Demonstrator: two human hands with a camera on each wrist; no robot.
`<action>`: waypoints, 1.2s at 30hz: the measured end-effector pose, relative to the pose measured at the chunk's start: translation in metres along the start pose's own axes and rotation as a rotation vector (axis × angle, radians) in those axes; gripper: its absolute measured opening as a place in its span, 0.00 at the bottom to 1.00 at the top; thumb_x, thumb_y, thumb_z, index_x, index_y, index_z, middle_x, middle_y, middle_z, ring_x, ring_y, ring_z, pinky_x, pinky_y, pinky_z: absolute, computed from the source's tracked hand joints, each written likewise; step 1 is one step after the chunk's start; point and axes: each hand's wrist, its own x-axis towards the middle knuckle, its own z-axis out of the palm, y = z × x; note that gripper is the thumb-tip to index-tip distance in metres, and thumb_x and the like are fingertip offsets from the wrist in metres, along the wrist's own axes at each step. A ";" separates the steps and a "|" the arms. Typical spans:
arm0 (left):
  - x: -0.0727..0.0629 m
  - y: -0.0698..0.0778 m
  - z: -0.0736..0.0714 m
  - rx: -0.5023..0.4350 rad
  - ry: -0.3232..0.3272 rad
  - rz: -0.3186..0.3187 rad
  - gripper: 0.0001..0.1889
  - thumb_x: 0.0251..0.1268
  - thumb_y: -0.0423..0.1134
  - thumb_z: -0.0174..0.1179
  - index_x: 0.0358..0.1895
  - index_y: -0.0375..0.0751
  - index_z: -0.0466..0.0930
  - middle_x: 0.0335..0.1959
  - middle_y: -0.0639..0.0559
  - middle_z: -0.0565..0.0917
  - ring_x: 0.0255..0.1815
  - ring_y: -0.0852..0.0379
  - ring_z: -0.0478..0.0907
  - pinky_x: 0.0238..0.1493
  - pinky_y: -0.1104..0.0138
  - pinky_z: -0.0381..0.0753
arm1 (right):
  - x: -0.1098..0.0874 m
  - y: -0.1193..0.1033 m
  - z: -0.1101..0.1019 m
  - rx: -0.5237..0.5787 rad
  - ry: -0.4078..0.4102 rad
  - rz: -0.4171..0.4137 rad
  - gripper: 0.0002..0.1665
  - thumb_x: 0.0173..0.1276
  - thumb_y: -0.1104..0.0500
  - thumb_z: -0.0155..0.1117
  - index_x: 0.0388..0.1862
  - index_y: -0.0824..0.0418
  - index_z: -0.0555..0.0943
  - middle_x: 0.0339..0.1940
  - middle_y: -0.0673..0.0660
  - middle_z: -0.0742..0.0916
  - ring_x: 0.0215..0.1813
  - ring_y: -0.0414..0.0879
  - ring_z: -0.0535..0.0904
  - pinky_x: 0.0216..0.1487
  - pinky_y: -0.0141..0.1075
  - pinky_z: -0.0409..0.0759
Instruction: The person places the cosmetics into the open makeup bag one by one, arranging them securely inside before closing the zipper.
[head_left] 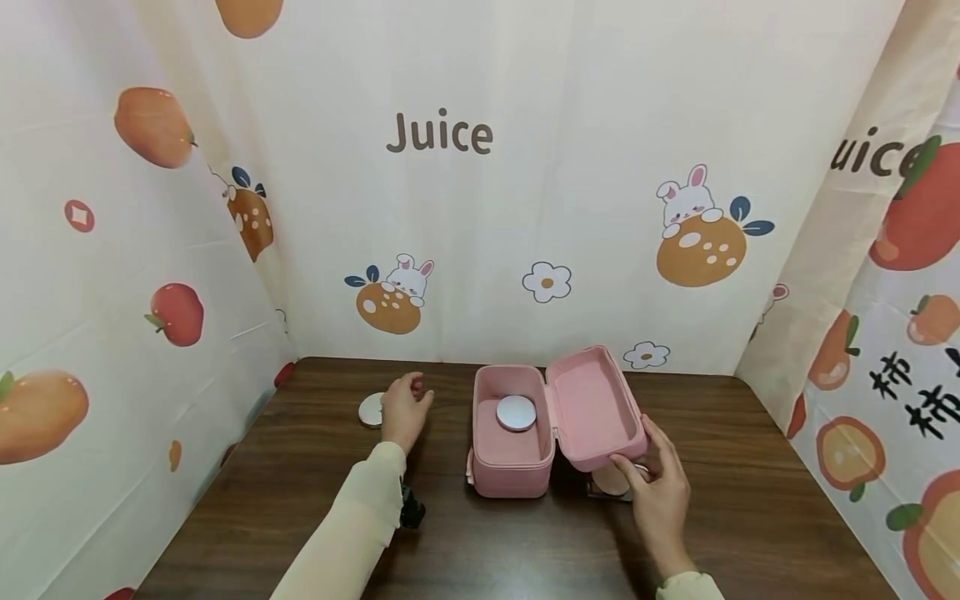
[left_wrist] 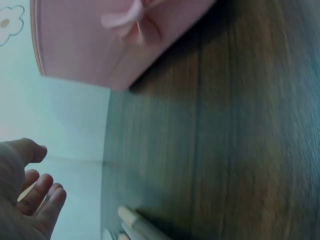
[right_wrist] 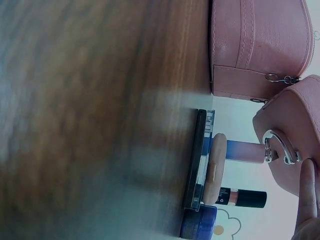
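Note:
A pink zip case (head_left: pixel 512 481) stands open on the table, with a white round disc (head_left: pixel 516 412) lying inside. My right hand (head_left: pixel 662 483) holds the corner of its hinged lid (head_left: pixel 596 404), which leans out to the right. In the right wrist view, a finger (right_wrist: pixel 307 192) touches the lid beside its metal-ringed handle (right_wrist: pixel 282 145). My left hand (head_left: pixel 405 410), fingers loosely bent, holds nothing. It is just right of another white round disc (head_left: pixel 371 410), which it partly covers. A pink bow (left_wrist: pixel 137 22) shows on the case's side in the left wrist view.
Beneath the lid sit a black flat case (right_wrist: pixel 195 160), a beige round compact (right_wrist: pixel 215 170), a pink-and-blue tube (right_wrist: pixel 246 152), a black-capped bottle (right_wrist: pixel 250 198) and a blue jar (right_wrist: pixel 201 223). A printed curtain (head_left: pixel 600 108) borders the wooden table (head_left: pixel 300 517).

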 end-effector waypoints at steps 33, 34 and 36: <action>0.000 -0.068 -0.039 0.211 -0.033 -0.168 0.40 0.63 0.53 0.62 0.71 0.31 0.63 0.64 0.29 0.64 0.64 0.33 0.60 0.56 0.41 0.71 | 0.000 -0.001 0.000 0.006 -0.010 0.020 0.44 0.49 0.76 0.74 0.68 0.61 0.74 0.66 0.59 0.79 0.37 0.24 0.81 0.38 0.20 0.79; -0.001 -0.069 -0.038 0.223 -0.043 -0.172 0.41 0.63 0.55 0.63 0.71 0.30 0.63 0.63 0.28 0.64 0.64 0.32 0.59 0.57 0.40 0.70 | 0.000 -0.002 0.000 0.007 -0.008 0.017 0.44 0.49 0.77 0.74 0.67 0.62 0.74 0.66 0.60 0.79 0.37 0.23 0.81 0.37 0.19 0.79; -0.003 -0.070 -0.037 0.253 -0.058 -0.177 0.44 0.61 0.57 0.63 0.72 0.29 0.61 0.63 0.27 0.64 0.63 0.31 0.59 0.59 0.40 0.68 | 0.000 -0.005 0.001 0.005 0.000 0.010 0.44 0.48 0.78 0.74 0.67 0.64 0.74 0.65 0.62 0.79 0.38 0.23 0.80 0.37 0.19 0.79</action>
